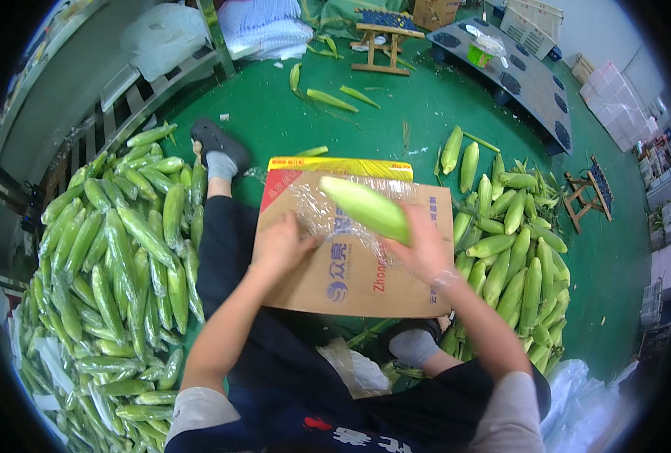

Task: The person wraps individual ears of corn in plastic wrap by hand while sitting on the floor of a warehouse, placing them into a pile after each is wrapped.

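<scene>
My right hand (423, 244) grips the thick end of a husk-covered ear of corn (366, 208), tilted with its pale tip towards the upper left. Beneath the corn, a sheet of clear plastic film (314, 203) lies crumpled over a printed cardboard box (304, 283) between my legs. At the film's left edge rests my left hand (280, 244), thumb pointing right and fingers curled. Whether those fingers pinch the film cannot be made out. A yellow printed package edge (341, 164) shows behind the box.
Film-wrapped corn (120, 255) is heaped on my left, unwrapped corn (516, 243) on my right. Small wooden folding stools (385, 48) and a dark plastic pallet (511, 73) stand farther off. Loose husks (331, 100) lie on the green floor (244, 93). Clear plastic sheeting (581, 402) is at lower right.
</scene>
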`<control>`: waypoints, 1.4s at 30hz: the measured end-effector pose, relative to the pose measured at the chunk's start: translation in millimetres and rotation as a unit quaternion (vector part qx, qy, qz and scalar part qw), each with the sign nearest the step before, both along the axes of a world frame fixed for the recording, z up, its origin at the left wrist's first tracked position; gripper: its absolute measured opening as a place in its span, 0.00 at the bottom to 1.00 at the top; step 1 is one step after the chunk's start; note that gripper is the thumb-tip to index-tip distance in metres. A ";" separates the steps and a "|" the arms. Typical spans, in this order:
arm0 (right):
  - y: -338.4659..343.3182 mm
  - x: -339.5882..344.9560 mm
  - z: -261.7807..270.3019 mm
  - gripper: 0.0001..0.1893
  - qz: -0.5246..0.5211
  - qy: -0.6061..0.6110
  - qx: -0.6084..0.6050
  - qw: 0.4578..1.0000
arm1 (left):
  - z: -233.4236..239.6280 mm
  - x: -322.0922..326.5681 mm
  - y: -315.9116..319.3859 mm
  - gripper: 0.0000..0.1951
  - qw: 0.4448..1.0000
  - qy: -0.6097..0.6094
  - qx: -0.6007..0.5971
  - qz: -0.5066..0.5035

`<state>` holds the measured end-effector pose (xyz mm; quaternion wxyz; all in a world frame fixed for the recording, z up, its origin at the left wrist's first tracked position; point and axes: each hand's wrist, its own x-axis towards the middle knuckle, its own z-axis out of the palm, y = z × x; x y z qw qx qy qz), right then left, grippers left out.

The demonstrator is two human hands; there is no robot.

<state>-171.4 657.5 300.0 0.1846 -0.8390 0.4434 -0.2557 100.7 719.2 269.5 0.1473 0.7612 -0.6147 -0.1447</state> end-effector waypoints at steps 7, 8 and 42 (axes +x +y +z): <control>2.8 53.3 -41.7 0.33 0.059 0.054 -0.042 0.996 | -12.8 56.8 35.5 0.10 0.760 0.613 0.105 0.188; 5.4 48.0 -42.3 0.33 0.089 0.070 -0.025 0.993 | -12.2 55.8 40.0 0.10 0.683 0.705 0.050 0.186; 47.2 -60.6 -16.5 0.29 0.201 -0.009 0.198 0.959 | 10.7 -18.6 70.5 0.27 0.966 0.070 0.027 -0.249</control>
